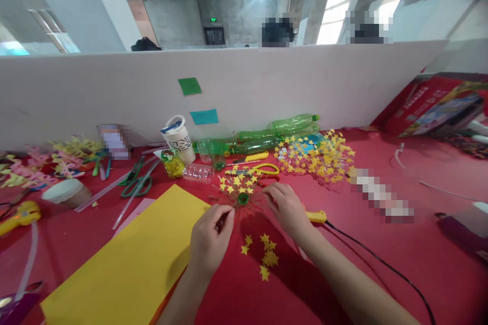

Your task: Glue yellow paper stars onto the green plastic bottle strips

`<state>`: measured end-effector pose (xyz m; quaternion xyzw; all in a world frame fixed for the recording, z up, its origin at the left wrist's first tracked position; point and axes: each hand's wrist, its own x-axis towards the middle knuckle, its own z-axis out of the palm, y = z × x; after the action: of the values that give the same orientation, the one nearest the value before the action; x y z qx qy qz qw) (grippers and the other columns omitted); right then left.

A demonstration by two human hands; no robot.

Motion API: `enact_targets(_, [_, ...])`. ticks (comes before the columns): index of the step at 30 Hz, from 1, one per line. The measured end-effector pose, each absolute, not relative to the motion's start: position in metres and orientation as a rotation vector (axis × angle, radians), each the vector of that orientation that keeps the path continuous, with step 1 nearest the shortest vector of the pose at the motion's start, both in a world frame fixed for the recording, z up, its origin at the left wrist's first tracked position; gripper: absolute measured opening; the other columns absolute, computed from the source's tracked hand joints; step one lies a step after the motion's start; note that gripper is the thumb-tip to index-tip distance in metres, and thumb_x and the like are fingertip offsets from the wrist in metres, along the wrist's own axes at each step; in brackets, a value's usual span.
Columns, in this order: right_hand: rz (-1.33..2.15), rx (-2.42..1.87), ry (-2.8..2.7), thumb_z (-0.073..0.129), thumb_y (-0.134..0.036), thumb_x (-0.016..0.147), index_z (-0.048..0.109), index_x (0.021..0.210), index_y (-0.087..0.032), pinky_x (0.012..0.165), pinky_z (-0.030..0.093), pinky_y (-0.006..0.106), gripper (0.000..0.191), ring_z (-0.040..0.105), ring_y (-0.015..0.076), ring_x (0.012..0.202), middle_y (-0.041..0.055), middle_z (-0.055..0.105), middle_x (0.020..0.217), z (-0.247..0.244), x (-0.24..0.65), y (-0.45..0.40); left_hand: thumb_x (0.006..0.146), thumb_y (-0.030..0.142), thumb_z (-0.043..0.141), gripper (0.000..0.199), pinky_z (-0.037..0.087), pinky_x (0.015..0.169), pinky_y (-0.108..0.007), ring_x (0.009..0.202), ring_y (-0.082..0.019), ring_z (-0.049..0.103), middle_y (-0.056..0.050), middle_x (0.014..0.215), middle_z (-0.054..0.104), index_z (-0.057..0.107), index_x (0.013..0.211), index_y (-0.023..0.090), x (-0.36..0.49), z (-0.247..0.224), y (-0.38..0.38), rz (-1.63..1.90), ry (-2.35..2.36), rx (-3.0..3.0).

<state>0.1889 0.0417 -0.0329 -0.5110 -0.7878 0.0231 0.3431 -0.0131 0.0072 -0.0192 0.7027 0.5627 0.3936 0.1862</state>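
Observation:
A cut green bottle top [243, 199] sits in the middle of the red table, its thin clear strips spread out around the neck. Yellow paper stars [237, 180] cover the strips on its far side. To its near left, my left hand [212, 233] is closed, thumb against bent index finger, close to the strip ends; anything pinched there is too small to name. My right hand [285, 208] is on the right of the bottle top, fingers bent together and tips by the strips; what they hold, if anything, is hidden. Loose yellow stars [269, 255] lie between my forearms.
Yellow card [133, 259] lies at left. Behind are green bottles [259, 142], a white cup [180, 139], a yellow cutter [256, 157] and scissors [137, 185]. A star-covered piece [324, 157] stands right. A corded yellow-handled tool [316, 217] lies by my right wrist.

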Motion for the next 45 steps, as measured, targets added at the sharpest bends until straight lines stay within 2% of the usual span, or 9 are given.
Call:
enact_targets(9, [0.026, -1.311, -2.032, 0.046, -0.017, 0.087, 0.058, 0.092, -0.017, 0.077, 0.042, 0.032, 0.014, 0.053, 0.0207, 0.085, 0.0083, 0.060, 0.091, -0.038, 0.195, 0.044, 0.083, 0.029, 0.047, 0.015, 0.041, 0.063, -0.022, 0.061, -0.012, 0.053, 0.000, 0.072, 0.063, 0.060, 0.080, 0.021, -0.010, -0.019, 0.004, 1.108, 1.569, 2.031])
enact_targets(14, [-0.061, -1.264, -1.997, 0.046, -0.018, 0.086, 0.057, 0.093, -0.017, 0.084, 0.036, 0.035, 0.013, 0.051, 0.0215, 0.092, 0.0086, 0.060, 0.095, -0.021, 0.200, 0.033, 0.083, 0.031, 0.048, 0.017, 0.041, 0.061, -0.023, 0.060, -0.012, 0.053, 0.000, 0.070, 0.062, 0.060, 0.079, 0.020, -0.009, -0.017, 0.002, 1.139, 1.574, 2.060])
enact_targets(19, [0.070, -1.122, -2.407, 0.048, -0.019, 0.084, 0.057, 0.077, -0.018, 0.064, 0.033, 0.027, 0.011, 0.048, 0.0147, 0.068, 0.0020, 0.056, 0.072, -0.021, 0.202, 0.004, 0.084, 0.029, 0.045, 0.018, 0.041, 0.061, -0.022, 0.061, -0.012, 0.055, -0.001, 0.071, 0.063, 0.060, 0.081, 0.021, -0.002, -0.016, -0.004, 0.995, 1.390, 2.223])
enact_targets(23, [0.048, -1.077, -2.574, 0.051, -0.018, 0.083, 0.057, 0.071, -0.017, 0.067, 0.031, 0.029, 0.013, 0.046, 0.0149, 0.072, 0.0032, 0.055, 0.075, -0.044, 0.198, -0.012, 0.085, 0.026, 0.042, 0.020, 0.040, 0.061, -0.023, 0.060, -0.012, 0.054, -0.001, 0.068, 0.063, 0.061, 0.080, 0.021, 0.003, -0.016, -0.008, 0.873, 1.292, 2.354])
enact_targets(29, [-0.032, -1.079, -2.595, 0.050, -0.020, 0.085, 0.057, 0.069, -0.016, 0.069, 0.030, 0.030, 0.017, 0.045, 0.0161, 0.075, 0.0041, 0.055, 0.075, -0.054, 0.194, -0.015, 0.084, 0.027, 0.043, 0.020, 0.039, 0.059, -0.022, 0.059, -0.011, 0.053, 0.001, 0.066, 0.062, 0.062, 0.078, 0.021, 0.003, -0.014, -0.006, 0.948, 1.372, 2.240])
enact_targets(34, [-0.049, -1.080, -2.574, 0.055, -0.021, 0.083, 0.060, 0.082, -0.017, 0.070, 0.031, 0.030, 0.006, 0.046, 0.0169, 0.079, 0.0040, 0.057, 0.080, -0.063, 0.182, -0.014, 0.084, 0.028, 0.043, 0.021, 0.039, 0.059, -0.023, 0.059, -0.012, 0.053, 0.001, 0.065, 0.062, 0.062, 0.078, 0.021, 0.005, -0.006, -0.008, 0.861, 1.312, 2.284])
enact_targets(45, [-0.257, -1.034, -2.746, 0.054, -0.014, 0.083, 0.058, 0.078, -0.014, 0.056, 0.029, 0.029, 0.007, 0.051, 0.0153, 0.060, 0.0038, 0.061, 0.068, -0.078, 0.175, -0.020, 0.084, 0.025, 0.045, 0.017, 0.039, 0.062, -0.022, 0.061, -0.012, 0.053, 0.000, 0.069, 0.062, 0.061, 0.081, 0.020, -0.009, -0.029, -0.012, 0.972, 1.375, 2.270])
